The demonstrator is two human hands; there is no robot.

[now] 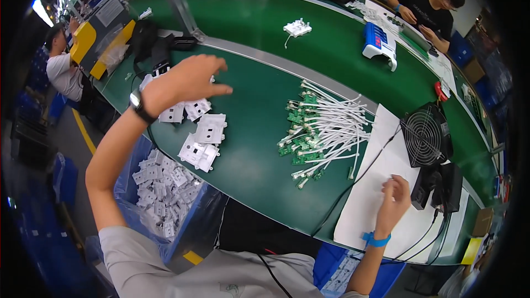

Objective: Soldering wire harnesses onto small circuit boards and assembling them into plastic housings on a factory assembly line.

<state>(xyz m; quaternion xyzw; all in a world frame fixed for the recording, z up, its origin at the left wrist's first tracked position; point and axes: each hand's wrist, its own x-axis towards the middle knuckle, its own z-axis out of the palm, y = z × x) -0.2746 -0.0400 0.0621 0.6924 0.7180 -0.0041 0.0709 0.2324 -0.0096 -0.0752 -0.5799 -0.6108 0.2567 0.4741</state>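
Observation:
My left hand [190,81] is raised over the left part of the bench, thumb and fingers apart, with nothing seen in it. Below and beside it lie several white plastic housings [211,128], some overlapping and some partly hidden behind my wrist. My right hand [393,197] is over a white sheet [359,209] on the right, its fingers curled in and nothing showing between them. Between my hands is a heap of small green circuit boards [298,118] with white cables [342,127] fanned out to the right.
A blue bin [190,226] of white housings stands below the bench's left edge. A black fan [425,135] and black cables sit at right. Beyond a metal rail, the green conveyor [243,16] carries a white housing [298,27] and a blue-white device [380,44]. Co-workers sit across and left.

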